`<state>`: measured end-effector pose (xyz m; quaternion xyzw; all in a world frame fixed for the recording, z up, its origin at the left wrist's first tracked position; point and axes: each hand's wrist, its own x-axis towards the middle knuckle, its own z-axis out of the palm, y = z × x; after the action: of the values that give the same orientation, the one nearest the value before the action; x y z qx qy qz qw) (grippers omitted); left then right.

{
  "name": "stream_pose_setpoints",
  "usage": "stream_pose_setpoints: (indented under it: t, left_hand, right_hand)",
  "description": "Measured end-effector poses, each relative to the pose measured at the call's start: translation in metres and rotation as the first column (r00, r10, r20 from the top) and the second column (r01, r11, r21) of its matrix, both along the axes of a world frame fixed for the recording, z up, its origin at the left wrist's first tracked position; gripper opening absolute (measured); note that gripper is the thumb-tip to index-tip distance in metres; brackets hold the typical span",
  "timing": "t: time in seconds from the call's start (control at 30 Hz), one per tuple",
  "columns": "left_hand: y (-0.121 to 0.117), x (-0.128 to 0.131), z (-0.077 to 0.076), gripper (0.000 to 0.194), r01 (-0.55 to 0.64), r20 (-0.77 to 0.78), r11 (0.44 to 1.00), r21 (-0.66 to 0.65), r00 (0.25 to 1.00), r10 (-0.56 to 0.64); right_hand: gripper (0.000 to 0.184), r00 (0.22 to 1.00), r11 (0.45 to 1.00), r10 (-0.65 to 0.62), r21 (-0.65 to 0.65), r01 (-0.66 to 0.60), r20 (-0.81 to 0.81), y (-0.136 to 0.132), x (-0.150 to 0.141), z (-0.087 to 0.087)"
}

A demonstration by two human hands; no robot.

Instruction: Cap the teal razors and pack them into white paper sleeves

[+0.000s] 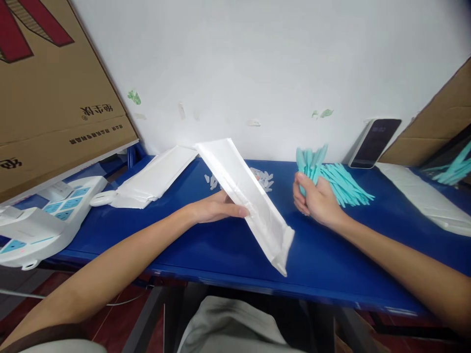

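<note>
OK so the left hand (215, 210) has a white packet (235, 184) pinched, thumb across the front, lifted above the blue bench (331, 267). Its long axis runs 11 to 5 o'clock, with the crumpled end down at 5. The right hand (319, 198) is wrapped in a fist around a teal bundle (311, 162), pieces poking up towards 12 o'clock.

Big spatial thing here: from the left hand, that bundle sits at about 2 o'clock, well apart from the packet, and the 2 long axes don't line up. Can't tell which packet end opens, if any.

The loose teal pile (348, 184) is just past the right hand at 2 to 3 o'clock, so that hand's way nearer. A 2nd white packet (156, 176) lies at 10 o'clock from the left hand, and some small pale pieces (265, 180) sit behind the lifted packet.
</note>
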<state>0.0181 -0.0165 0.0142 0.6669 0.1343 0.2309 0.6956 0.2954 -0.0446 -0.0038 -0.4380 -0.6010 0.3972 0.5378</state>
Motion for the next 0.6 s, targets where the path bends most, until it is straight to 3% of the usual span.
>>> stream_pose_setpoints:
  t: [0.1,0.2,0.33,0.47,0.5,0.53,0.57,0.6]
  left_hand:
    - [-0.003,0.002,-0.002,0.043,0.058,-0.12,0.997,0.046,0.991,-0.052]
    - [-0.006,0.005,-0.003,0.037,0.133,-0.247,0.991,-0.013,0.96,-0.132]
    - [-0.004,-0.002,0.003,0.043,0.234,-0.471,0.959,-0.16,0.836,-0.283]
    - [-0.007,-0.012,0.02,0.045,0.473,-0.595,0.859,-0.198,0.638,-0.489]
    - [-0.009,-0.013,0.024,0.046,0.477,-0.592,0.867,-0.143,0.661,-0.461]
    - [-0.012,-0.012,0.028,0.045,0.42,-0.568,0.907,-0.035,0.738,-0.364]
    - [-0.015,-0.009,0.031,0.043,0.287,-0.508,0.95,0.126,0.841,-0.187]
    - [-0.018,-0.005,0.033,0.043,0.101,-0.407,0.947,0.304,0.913,0.034]
  right_hand:
    - [0.046,0.992,1.0,-0.024,0.005,0.025,-0.126,0.002,-0.001,-0.002]
    - [0.034,0.988,1.0,-0.027,-0.006,0.026,-0.149,0.003,-0.002,-0.003]
    - [0.035,0.994,0.993,-0.11,0.03,0.111,-0.005,0.006,-0.001,-0.008]
    - [0.026,0.913,0.956,-0.21,0.268,0.117,0.35,0.006,0.003,-0.012]
    - [0.025,0.868,0.946,-0.223,0.313,0.082,0.445,0.005,0.004,-0.012]
    - [0.024,0.827,0.94,-0.222,0.337,0.042,0.516,0.004,0.004,-0.012]
    - [0.024,0.792,0.936,-0.215,0.352,0.001,0.571,0.002,0.005,-0.01]
    - [0.023,0.763,0.932,-0.204,0.361,-0.041,0.614,0.001,0.005,-0.009]
